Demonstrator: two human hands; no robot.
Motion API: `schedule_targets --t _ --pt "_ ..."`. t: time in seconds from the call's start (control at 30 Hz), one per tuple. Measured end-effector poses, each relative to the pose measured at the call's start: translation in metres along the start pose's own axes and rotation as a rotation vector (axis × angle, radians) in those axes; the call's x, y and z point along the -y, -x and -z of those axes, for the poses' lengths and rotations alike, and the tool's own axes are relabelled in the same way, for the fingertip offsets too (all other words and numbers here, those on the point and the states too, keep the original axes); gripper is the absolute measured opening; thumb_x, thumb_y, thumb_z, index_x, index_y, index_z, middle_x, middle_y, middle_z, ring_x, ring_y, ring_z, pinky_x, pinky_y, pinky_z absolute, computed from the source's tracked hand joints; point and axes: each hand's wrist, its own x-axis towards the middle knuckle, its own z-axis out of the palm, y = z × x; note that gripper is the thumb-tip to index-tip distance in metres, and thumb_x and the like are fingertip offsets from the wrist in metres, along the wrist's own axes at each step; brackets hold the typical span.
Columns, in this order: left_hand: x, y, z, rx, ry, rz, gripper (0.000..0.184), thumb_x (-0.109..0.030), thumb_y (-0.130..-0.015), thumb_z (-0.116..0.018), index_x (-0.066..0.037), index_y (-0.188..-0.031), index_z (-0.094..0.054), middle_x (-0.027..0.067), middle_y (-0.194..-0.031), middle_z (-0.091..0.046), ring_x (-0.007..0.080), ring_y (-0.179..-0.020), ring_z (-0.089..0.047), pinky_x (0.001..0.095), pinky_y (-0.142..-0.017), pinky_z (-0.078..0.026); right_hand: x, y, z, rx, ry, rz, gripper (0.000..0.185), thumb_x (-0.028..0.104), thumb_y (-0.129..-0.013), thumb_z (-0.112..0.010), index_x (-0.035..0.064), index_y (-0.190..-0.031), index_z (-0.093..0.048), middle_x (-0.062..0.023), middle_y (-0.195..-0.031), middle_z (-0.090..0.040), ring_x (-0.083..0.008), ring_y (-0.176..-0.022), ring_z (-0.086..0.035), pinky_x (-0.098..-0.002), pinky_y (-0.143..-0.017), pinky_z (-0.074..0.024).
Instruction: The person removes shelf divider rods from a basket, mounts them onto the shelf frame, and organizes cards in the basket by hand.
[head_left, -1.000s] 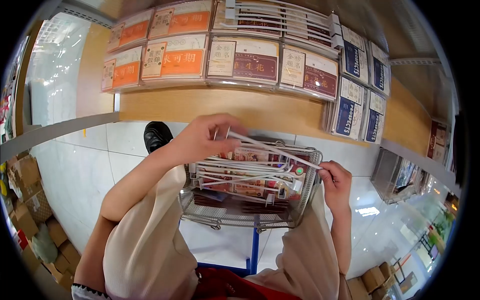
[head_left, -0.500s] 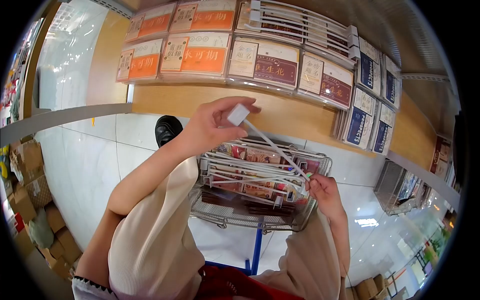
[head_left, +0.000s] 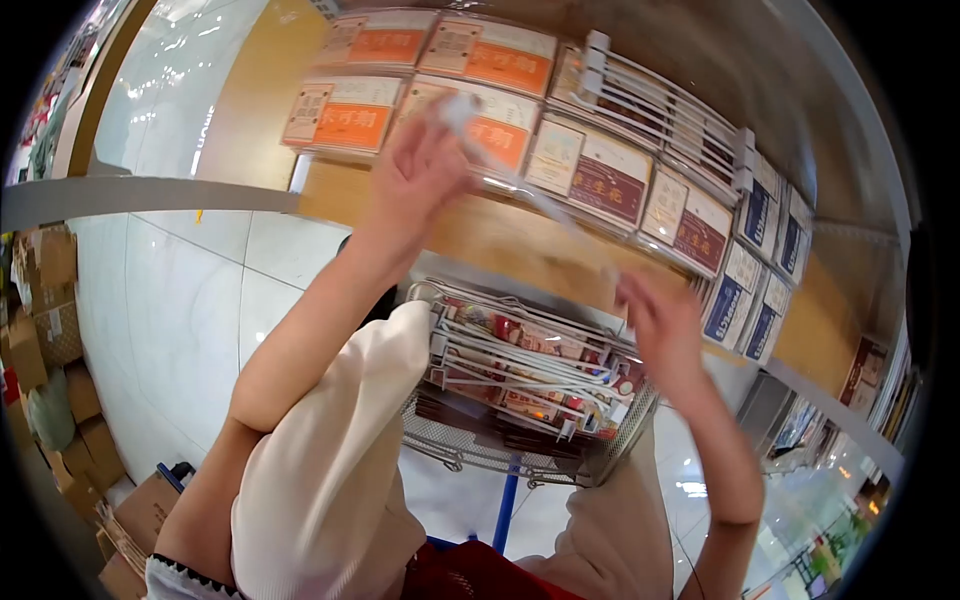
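Observation:
A thin white rod [head_left: 540, 205], blurred by motion, slants between my two hands above the shelf edge. My left hand [head_left: 420, 165] holds its upper end, where a small white block shows, in front of the orange packs [head_left: 352, 125]. At the lower end of the rod, my right hand [head_left: 655, 310] pinches the tip near the shelf's front edge. Below the hands, a wire mesh basket [head_left: 500, 448] holds several white rods [head_left: 520, 355] lying over colourful packets. More white rods [head_left: 670, 105] rest on top of the maroon packs [head_left: 605, 185].
Blue packs [head_left: 732, 293] stand at the right of the wooden shelf [head_left: 470, 235]. A metal rail [head_left: 150, 193] runs along the left. Cardboard boxes [head_left: 55, 335] are piled at far left. Another basket [head_left: 790, 425] sits at lower right, and my legs flank the mesh basket.
Both hands have lifted with the rod, up and away from the basket towards the packs on the shelf. The view has turned, so the shelf and basket appear shifted right.

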Motion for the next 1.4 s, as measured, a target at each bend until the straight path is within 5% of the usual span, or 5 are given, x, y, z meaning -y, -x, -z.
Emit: schedule_targets --t 0.13,0.37,0.77,1.4 --pt "-0.013 -0.017 0.03 -0.246 0.239 -0.047 0.058 -0.031 -0.093 -0.055 -0.006 -0.138 -0.03 0.0081 -0.141 -0.036 0.0243 -0.127 -0.04 0.0349 -0.101 -0.039 0.03 -0.146 -0.01 -0.154 0.281 0.285 0.02 0.009 -0.084 -0.054 0.007 -0.101 -0.064 -0.0167 -0.084 -0.062 -0.0363 -0.077 -0.06 -0.0446 -0.067 -0.047" --pt "-0.012 -0.013 0.049 -0.289 0.255 0.096 0.054 -0.027 -0.095 -0.05 -0.009 -0.142 -0.028 0.0081 -0.14 -0.038 0.02 -0.119 -0.045 0.0315 -0.095 -0.042 0.038 -0.288 -0.056 -0.152 0.551 0.193 0.022 0.015 -0.086 -0.052 0.0099 -0.103 -0.064 -0.0118 -0.097 -0.062 -0.0332 -0.089 -0.059 -0.0422 -0.077 -0.0478" --pt "-0.014 -0.011 0.059 -0.239 0.236 0.088 0.049 -0.026 -0.096 -0.049 -0.009 -0.14 -0.033 0.0073 -0.138 -0.04 0.0162 -0.112 -0.05 0.0301 -0.095 -0.042 0.022 -0.307 -0.073 -0.294 0.876 0.347 0.011 0.01 -0.081 -0.052 0.0088 -0.087 -0.062 -0.0061 -0.094 -0.058 -0.0223 -0.092 -0.059 -0.0351 -0.069 -0.0525" --pt "-0.008 -0.008 0.052 -0.154 0.193 0.122 0.048 -0.025 -0.097 -0.047 -0.009 -0.14 -0.032 0.0076 -0.137 -0.041 0.0133 -0.11 -0.05 0.0301 -0.093 -0.043 0.032 -0.322 -0.086 -0.345 0.999 0.316 0.012 0.013 -0.077 -0.057 0.01 -0.085 -0.065 -0.0059 -0.09 -0.061 -0.0227 -0.085 -0.061 -0.0357 -0.066 -0.0508"
